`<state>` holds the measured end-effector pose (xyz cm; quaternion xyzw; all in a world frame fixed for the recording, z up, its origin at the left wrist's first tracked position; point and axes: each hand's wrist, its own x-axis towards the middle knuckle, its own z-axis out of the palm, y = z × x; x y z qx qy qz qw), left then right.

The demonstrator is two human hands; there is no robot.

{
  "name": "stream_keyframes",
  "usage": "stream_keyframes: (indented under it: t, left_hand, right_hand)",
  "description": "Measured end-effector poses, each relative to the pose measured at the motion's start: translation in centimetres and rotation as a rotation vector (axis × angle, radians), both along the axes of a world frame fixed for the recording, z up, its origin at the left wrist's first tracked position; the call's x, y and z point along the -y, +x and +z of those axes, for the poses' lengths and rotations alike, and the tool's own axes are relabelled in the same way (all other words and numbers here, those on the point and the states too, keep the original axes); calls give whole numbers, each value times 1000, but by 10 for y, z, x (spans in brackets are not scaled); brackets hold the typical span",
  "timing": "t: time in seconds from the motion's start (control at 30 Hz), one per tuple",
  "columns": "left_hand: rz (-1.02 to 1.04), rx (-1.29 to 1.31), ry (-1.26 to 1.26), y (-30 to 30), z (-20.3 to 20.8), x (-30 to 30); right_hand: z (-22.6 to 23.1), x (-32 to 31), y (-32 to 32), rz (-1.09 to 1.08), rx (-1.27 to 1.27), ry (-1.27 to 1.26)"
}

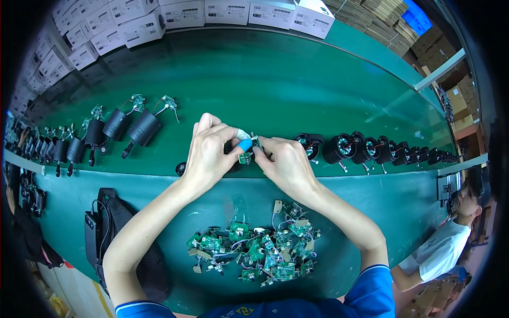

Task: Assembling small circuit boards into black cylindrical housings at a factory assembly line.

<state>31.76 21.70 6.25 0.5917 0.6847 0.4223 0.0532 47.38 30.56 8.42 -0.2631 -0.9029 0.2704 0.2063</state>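
Note:
At the middle of the bench my left hand (208, 151) and my right hand (289, 161) meet, both closed on a small green circuit board (245, 158). The thumb of my left hand wears a blue finger cot, and white wrapping covers one of its fingertips. Behind my left hand shows part of a black camera housing, mostly hidden by the fingers. My right thumb and fingers pinch the board's upper right side. Below my hands lies a heap of loose circuit boards (265, 249) with wires, on the nearer green surface.
Black cylindrical housings (144, 128) with boards wired on stand in a row at left. More open-ended black housings (339, 148) line the right. White boxes (183, 14) are stacked along the back. A black mesh bag (151, 265) lies near left; a co-worker (442, 244) sits at right.

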Motion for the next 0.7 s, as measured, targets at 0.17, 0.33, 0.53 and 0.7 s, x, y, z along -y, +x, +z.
stream_keyframes:
  t: [0.17, 0.33, 0.53, 0.7]
  left_hand:
    - [2, -123, 21, 1, -4, 1]
    - [-35, -311, 63, 3, -3, 1]
    - [-53, -421, 86, 8, -1, 2]
    - [-38, -355, 82, 9, -7, 6]
  right_hand:
    - [-2, -1, 2, 30, 25, 44]
    - [-3, -1, 6, 57, 55, 144]
    - [-2, 7, 6, 10, 159, 243]
    - [-5, 9, 5, 46, 107, 187]
